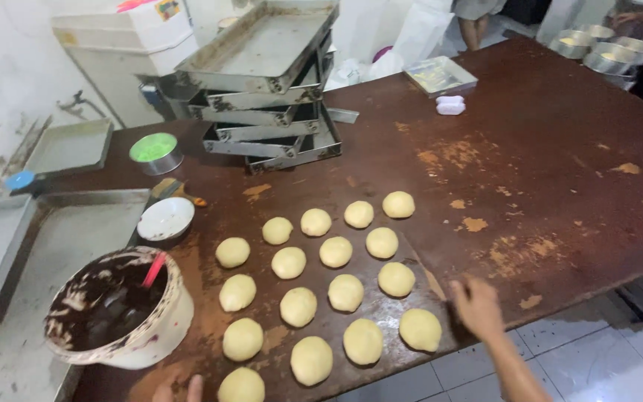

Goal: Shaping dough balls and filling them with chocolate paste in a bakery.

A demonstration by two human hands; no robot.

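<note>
A brown worktable (545,149) is seen from above, its surface worn in pale patches. About sixteen round, pale yellow dough balls (346,292) sit in loose rows on the near part of the table.

The right hand (476,305) reaches in from the lower right, with its forearm trailing off the bottom edge. Its fingers (461,289) are loosely spread and hold nothing; their tips rest at the table's near edge. The closest dough ball (420,329) lies just left of and slightly below these fingers, near but not touching. Another ball (396,279) sits just left of the fingertips.

Only a few fingertips of the left hand (180,390) show at the bottom edge, so whether it is curled or loose cannot be told. They sit just left of the nearest ball in the bottom row (241,385).

Left of and above those fingertips stands a white bucket (150,335) smeared with dark chocolate filling, a red handle (153,269) sticking out of it. Farther off are a small white bowl (165,218), a tin with a green lid (154,151) and a stack of metal baking trays (266,89). More trays (53,231) lie beside the table to the left.
</note>
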